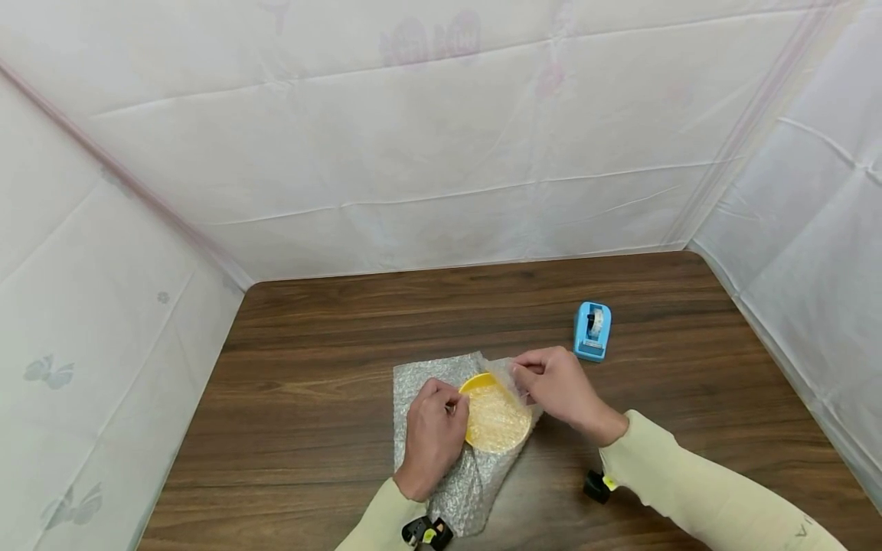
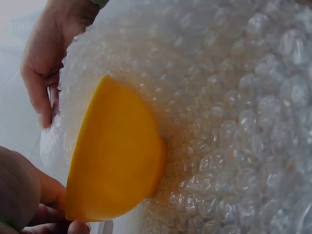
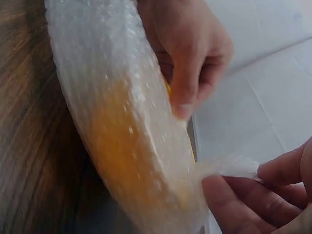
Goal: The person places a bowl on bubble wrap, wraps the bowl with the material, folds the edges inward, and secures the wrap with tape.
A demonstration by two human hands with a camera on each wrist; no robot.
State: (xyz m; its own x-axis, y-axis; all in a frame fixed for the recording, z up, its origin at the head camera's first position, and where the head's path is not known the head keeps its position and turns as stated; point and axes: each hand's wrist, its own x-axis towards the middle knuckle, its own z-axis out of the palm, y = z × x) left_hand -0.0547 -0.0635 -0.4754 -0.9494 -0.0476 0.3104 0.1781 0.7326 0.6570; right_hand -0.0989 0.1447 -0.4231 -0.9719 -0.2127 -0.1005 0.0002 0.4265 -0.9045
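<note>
A yellow bowl [image 1: 475, 385] stands upright on a sheet of bubble wrap [image 1: 427, 373], part of which is folded over its mouth and its right side. My left hand [image 1: 436, 428] pinches the bowl's left rim between thumb and fingers; the left wrist view shows the bowl [image 2: 117, 151] bare on that side. With my right hand [image 1: 561, 386] I pinch a corner of the bubble wrap at the bowl's far right. In the right wrist view the wrap [image 3: 102, 63] covers the bowl's side, and the right fingers [image 3: 280, 168] hold its gathered edge.
A blue tape dispenser [image 1: 592, 331] with a roll of clear tape stands beyond my right hand. The brown wooden table [image 1: 310, 367] has white sheeting [image 1: 413, 153] along its back and sides.
</note>
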